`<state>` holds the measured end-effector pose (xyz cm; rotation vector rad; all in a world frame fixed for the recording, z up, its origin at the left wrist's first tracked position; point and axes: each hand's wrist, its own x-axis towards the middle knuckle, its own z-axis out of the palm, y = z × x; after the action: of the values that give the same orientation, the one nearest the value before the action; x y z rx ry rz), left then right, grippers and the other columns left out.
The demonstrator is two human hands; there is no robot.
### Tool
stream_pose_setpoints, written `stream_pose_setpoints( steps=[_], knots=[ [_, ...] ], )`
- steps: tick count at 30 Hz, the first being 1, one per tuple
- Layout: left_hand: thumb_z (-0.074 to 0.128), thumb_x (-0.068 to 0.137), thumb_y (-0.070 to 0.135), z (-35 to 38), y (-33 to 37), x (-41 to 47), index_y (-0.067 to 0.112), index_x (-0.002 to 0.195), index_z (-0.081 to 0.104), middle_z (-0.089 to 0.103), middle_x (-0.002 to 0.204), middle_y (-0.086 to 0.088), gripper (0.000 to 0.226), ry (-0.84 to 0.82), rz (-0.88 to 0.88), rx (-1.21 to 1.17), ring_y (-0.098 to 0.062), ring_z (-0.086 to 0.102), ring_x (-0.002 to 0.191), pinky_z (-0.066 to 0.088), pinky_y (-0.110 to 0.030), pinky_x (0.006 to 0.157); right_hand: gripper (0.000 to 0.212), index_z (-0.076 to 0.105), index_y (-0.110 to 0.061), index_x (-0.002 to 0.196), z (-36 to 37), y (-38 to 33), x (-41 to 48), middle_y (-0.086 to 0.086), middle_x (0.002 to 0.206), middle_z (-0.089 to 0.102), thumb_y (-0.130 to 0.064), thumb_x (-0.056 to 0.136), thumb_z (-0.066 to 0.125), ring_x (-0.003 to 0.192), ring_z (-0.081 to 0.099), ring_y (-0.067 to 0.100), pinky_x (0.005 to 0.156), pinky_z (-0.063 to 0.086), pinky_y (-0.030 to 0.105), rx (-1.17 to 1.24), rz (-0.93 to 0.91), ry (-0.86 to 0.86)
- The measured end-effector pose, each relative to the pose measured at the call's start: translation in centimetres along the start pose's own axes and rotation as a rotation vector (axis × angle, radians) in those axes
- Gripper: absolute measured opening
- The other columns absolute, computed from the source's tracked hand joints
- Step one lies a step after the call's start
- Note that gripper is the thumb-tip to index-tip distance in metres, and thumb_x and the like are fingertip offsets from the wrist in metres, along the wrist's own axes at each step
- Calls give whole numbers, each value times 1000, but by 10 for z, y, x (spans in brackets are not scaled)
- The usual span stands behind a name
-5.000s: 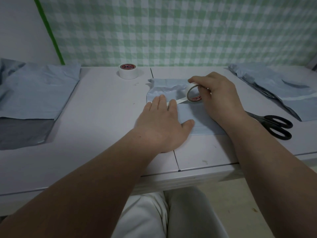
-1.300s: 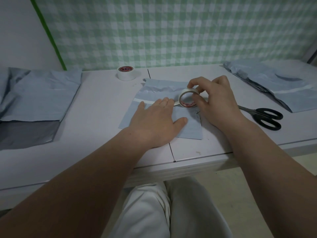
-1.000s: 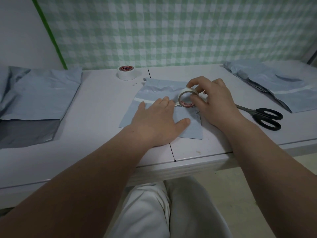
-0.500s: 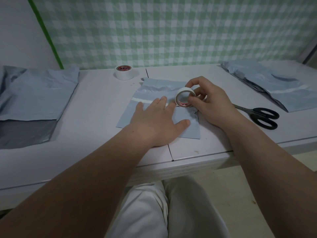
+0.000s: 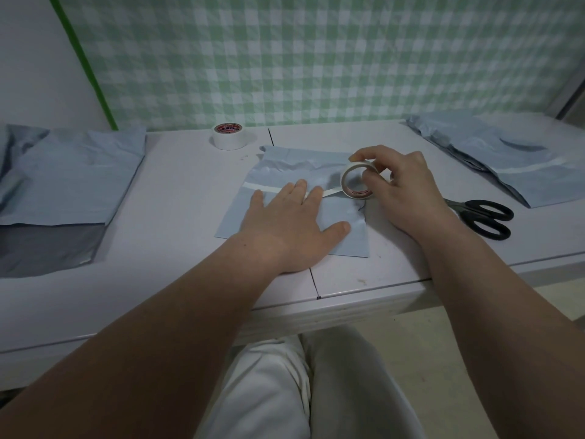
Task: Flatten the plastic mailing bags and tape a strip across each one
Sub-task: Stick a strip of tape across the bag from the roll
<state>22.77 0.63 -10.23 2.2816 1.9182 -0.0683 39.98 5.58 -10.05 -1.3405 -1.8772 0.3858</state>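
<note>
Left hand (image 5: 294,223) flat, fingers straight, pressing the mailing bag (image 5: 285,166) at mid table (image 5: 177,217). Right hand (image 5: 405,188) grips the upright tape roll (image 5: 357,182) over the bag's right part. Roll sits slightly further right than half a second ago, tape strip (image 5: 262,187) longer.

No text can be read. The spare roll (image 5: 228,136) lies flat at the back of the counter (image 5: 177,198). It bears a red ring label on its upper face, with pale marks in it that are too small and blurred to make out as letters. The tape roll (image 5: 357,180) is held on edge over the bag (image 5: 285,166), pinched by the right hand (image 5: 408,188). It shows a red printed band along the lower inside of its core, with white marks in it that are also illegible. Whether the two labels carry the same brand cannot be told.
</note>
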Motion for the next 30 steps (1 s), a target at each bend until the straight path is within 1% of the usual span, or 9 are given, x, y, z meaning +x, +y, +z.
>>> stream_pose_setpoints(
  steps=[2,6,10,16,18,21,24,26,30],
  knots=[
    [12,89,70,0,0,0,26,152,-3,-11,160,4,78,2,-2,0,-13,-11,146,-6,-52,116,32,64,-37,109,-1,-1,-1,-20,81,54,-14,93,49,97,34,16,74,27,6,-3,-7,-1],
    [12,89,70,0,0,0,27,152,-3,-10,160,4,77,3,1,-1,-12,-11,146,-6,-51,116,32,65,-36,111,-3,-2,-2,-29,82,53,-15,94,48,101,31,15,85,27,20,2,7,7],
    [12,90,70,0,0,-1,28,152,-3,-10,160,4,76,5,-2,-5,-12,-11,146,-6,-51,116,32,66,-38,109,-3,-1,-2,-24,84,55,-16,93,49,98,29,14,85,24,21,-7,-3,19],
    [10,89,70,0,0,-1,35,150,-3,-11,160,3,71,2,7,-2,-14,-12,146,-7,-52,116,29,63,-43,103,-1,-1,-1,-19,83,54,-18,91,53,97,30,14,84,25,20,2,-30,-15],
    [9,89,70,0,0,-1,38,150,-3,-12,160,3,69,-3,7,-3,-14,-13,146,-8,-52,116,27,60,-44,101,-1,-2,-2,-17,84,54,-20,88,60,97,31,14,80,27,12,-40,-53,-43],
    [9,89,70,0,0,0,39,149,-4,-12,160,3,69,-9,5,-3,-14,-13,146,-8,-52,116,34,61,-38,107,0,-1,-1,-13,83,50,-18,81,67,94,36,19,78,25,4,-138,-89,-77],
    [10,89,70,0,0,0,39,149,-4,-12,160,3,68,-11,2,-3,-14,-13,146,-9,-53,115,40,61,-33,110,3,2,1,-7,85,49,-13,76,70,91,47,22,83,22,4,-179,-135,-93],
    [10,89,70,0,0,0,40,149,-4,-13,160,3,68,-12,1,-2,-14,-13,146,-9,-53,115,44,59,-32,112,4,2,2,-11,84,43,-9,76,70,89,46,20,83,23,5,-176,-140,-98],
    [9,89,70,0,0,0,41,149,-6,-12,160,3,68,-7,6,-2,-14,-13,146,-8,-53,115,53,56,-33,119,6,-2,0,-17,85,34,-2,77,65,88,42,15,72,31,9,-134,-123,-88]
  ],
)
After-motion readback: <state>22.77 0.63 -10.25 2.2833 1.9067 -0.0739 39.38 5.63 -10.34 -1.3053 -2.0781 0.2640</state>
